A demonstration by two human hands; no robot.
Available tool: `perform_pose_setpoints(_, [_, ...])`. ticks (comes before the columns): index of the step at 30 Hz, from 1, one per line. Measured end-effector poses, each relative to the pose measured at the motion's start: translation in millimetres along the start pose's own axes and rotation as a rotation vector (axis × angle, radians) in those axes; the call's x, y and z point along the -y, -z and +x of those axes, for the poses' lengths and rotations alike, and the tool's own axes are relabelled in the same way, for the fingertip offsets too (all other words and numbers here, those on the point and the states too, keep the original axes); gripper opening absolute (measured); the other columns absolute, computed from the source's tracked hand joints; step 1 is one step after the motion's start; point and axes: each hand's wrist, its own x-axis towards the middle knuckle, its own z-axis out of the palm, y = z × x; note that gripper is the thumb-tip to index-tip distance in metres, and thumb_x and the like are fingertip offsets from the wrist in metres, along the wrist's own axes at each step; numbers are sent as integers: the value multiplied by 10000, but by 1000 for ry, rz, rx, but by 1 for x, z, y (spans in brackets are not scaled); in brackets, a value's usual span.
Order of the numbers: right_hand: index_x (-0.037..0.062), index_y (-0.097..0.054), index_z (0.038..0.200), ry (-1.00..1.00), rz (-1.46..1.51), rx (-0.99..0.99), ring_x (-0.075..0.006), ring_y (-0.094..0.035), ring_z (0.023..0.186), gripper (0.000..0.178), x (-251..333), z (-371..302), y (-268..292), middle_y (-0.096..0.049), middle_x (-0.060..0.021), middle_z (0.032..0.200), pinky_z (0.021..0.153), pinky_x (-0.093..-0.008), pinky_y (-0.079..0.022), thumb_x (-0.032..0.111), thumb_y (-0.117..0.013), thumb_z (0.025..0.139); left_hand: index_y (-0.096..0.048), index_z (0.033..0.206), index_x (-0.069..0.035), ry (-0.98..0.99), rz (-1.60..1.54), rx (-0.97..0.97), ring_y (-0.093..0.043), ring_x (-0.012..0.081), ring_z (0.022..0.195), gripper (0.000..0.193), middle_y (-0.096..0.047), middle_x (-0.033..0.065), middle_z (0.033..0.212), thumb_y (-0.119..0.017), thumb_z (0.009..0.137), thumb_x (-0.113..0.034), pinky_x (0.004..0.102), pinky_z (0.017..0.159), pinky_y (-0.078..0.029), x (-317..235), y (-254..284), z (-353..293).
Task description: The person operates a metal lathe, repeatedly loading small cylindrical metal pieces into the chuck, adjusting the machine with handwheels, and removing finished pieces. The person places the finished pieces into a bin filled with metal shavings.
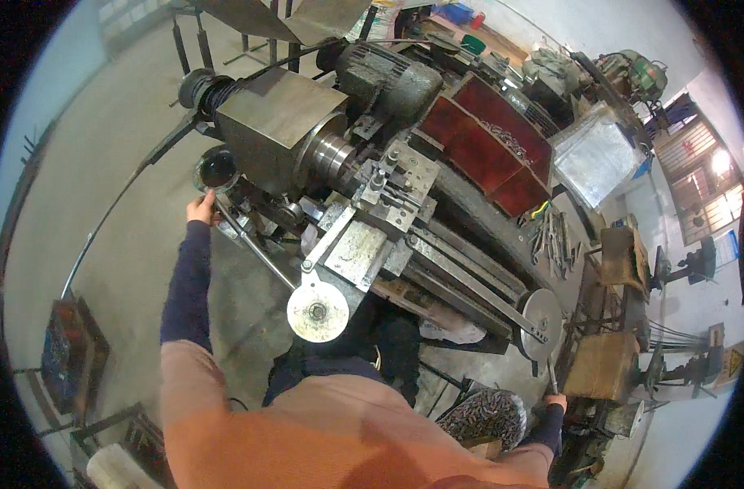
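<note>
We look down on an old metal lathe [372, 196], its grey steel worn, oily and scuffed. Its headstock is a blocky box of dull plate with a bright ringed spindle nose. Behind it sits one rounded, dark motor [388, 77]. We count two flat disc handwheels: a pale, scratched one [317, 310] near our chest and a darker one [541, 323] at the tail end. Long straight bed rails run between them. Behind the bed stand two deep red trays [486, 147], glossy inside, one holding small metal pieces. A row of slim dark tools [555, 240] lies on the ledge beside them. One crumpled silvery sheet [596, 155] rests further back.

Our left arm, in a dark blue sleeve under an orange top, stretches straight forward and up. The left hand [200, 209] sits at the upper end of a long thin steel lever [253, 248] on the headstock side, just below a round black glossy knob or lens [218, 169]. The fingers seem curled about the lever, though the grip is too small to judge with certainty.

Our right arm reaches low to the right. The right hand [556, 401] is clenched round a thin upright metal rod [552, 379] below the darker handwheel, beside a rusty brown block [604, 365].
</note>
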Motion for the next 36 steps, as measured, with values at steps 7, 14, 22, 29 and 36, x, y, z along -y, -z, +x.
perform_pose_setpoints(7, [22,-673,817,-436,-94,-265,-345,-633,834,305,15,-64,-18,-654,-178,910,761,-431,-499,262,-662,630,-419,977,53,52,-158,-137,-607,244,463,260,-609,169,652,-540,788,-79,312,341,-415,39,-60,19])
perform_pose_setpoints(14, [11,-641,911,-228,162,-68,-366,-604,911,370,65,-175,32,-638,-199,947,786,-429,-472,286,-618,665,-404,966,70,193,-153,-189,-600,232,443,263,-613,168,651,-494,731,-10,301,344,-419,1,-50,3])
perform_pose_setpoints(22, [5,-634,941,-254,185,-104,-386,-595,916,419,54,-174,11,-629,-215,965,792,-436,-466,297,-616,642,-405,932,91,273,-307,-219,-600,236,440,253,-615,180,655,-496,719,-11,303,351,-431,-14,-59,-6])
perform_pose_setpoints(29, [49,-661,922,-198,130,-150,-320,-622,895,442,57,-135,15,-643,-170,976,781,-423,-486,372,-670,620,-456,847,135,111,114,-179,-582,245,414,211,-601,188,621,-506,705,-13,342,350,-459,4,-31,16])
perform_pose_setpoints(36, [114,-605,1011,-122,-77,-50,-293,-574,1019,393,78,-52,82,-616,-109,1076,882,-440,-415,392,-587,734,-443,879,140,377,-94,-306,-569,270,401,236,-581,203,605,-526,696,15,358,363,-476,-43,-53,-12])
